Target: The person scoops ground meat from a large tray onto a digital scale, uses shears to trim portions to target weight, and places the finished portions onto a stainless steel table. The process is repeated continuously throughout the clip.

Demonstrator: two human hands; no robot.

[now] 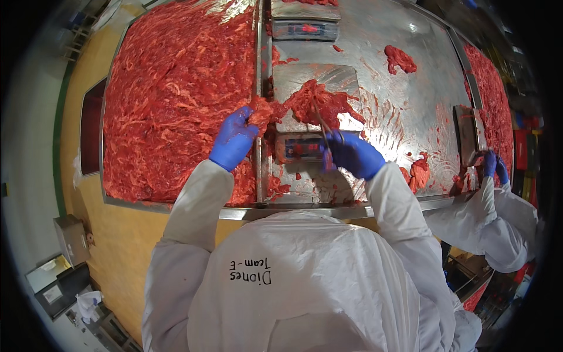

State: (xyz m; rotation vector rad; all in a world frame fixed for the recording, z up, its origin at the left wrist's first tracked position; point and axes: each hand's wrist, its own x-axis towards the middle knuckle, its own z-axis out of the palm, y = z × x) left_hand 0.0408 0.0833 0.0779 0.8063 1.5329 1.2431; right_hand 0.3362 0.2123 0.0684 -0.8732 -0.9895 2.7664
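Observation:
My left hand (235,138), in a blue glove, grips a ragged piece of raw red meat (262,115) above the metal divider (261,176). That piece seems joined by a thin strand to a larger piece of meat (312,103) spread on the steel platform of a scale (325,74). In my right hand (354,152), also gloved in blue, is a slim metal tool, apparently scissors (324,123), whose tip reaches onto the larger piece. The right hand is partly blurred. Just beneath the tool stands the scale's lit display (303,149).
Left of the divider, trimmed meat fills a large bin (176,110). A second scale (305,30) stands farther back. Meat scraps (399,59) lie on the steel table (409,101). Ring-handled scissors (316,193) rest near its front edge. At right are a co-worker's gloved hands (489,163).

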